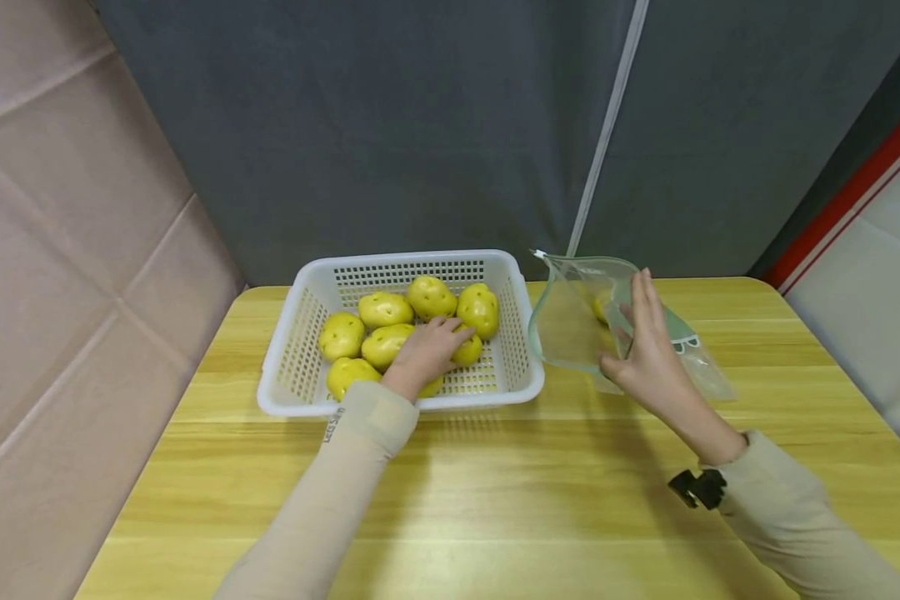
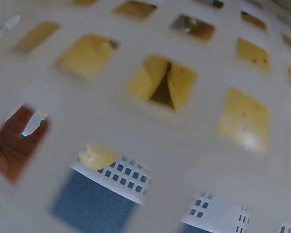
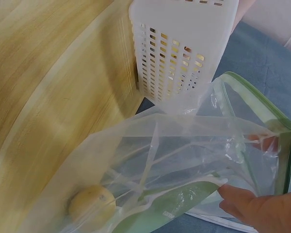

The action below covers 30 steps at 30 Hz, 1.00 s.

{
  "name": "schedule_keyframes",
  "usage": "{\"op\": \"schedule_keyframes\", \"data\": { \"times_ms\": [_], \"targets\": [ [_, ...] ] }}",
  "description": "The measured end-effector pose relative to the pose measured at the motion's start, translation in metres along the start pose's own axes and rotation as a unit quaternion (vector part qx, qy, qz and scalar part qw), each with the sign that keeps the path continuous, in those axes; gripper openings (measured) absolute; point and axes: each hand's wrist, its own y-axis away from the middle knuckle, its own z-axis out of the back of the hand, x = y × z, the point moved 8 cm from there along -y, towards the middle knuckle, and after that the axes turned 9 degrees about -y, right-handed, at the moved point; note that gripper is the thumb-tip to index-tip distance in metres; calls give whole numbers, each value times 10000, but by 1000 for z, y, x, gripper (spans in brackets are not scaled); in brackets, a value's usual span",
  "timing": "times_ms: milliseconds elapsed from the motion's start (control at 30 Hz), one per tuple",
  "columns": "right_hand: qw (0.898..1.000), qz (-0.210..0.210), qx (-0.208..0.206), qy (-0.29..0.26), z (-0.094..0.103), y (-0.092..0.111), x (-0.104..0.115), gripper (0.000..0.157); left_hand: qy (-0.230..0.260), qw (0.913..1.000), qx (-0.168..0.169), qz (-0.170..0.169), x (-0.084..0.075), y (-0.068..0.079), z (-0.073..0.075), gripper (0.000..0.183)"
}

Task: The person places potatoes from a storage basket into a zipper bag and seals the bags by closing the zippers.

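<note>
My left hand [image 1: 429, 350] reaches down into a white plastic basket [image 1: 527, 392], with thumb and fingers about a yellow potato [image 1: 467, 348] near the right end. Several other potatoes [image 1: 384, 310] lie around it; one is partly hidden under the hand. In the left wrist view the basket wall [image 2: 150, 126] fills the picture, with potatoes showing through its holes. To the right, my right hand [image 1: 648, 358] holds a clear zip bag [image 1: 577, 312] near its green-edged mouth, which gapes toward the basket. Inside the bag, a potato [image 3: 92, 206] shows through the film.
The basket and bag are side by side on a light wooden table [image 1: 487, 508]. A dark grey curtain [image 1: 420, 133] hangs along the far edge. Pale panels [image 1: 82, 250] stand to the left. A black strap [image 1: 697, 489] is at the right wrist.
</note>
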Motion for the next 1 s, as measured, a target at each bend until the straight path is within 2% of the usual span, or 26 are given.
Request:
{"op": "schedule_keyframes", "data": {
  "times_ms": [200, 600, 1000],
  "targets": [
    [10000, 0, -12, -8, 0, 1, 0, 110, -246, 9997, -22, 21, -1, -1, 0, 61],
    [10000, -11, 18, -54, 0, 2, 1, 109, -177, 9994, -282, 94, -1, 1, 4, 58],
    [10000, 3, 0, -17, 0, 1, 1, 108, 321, 9978, -564, 114, 2, 0, 9, 61]
  ]
}}
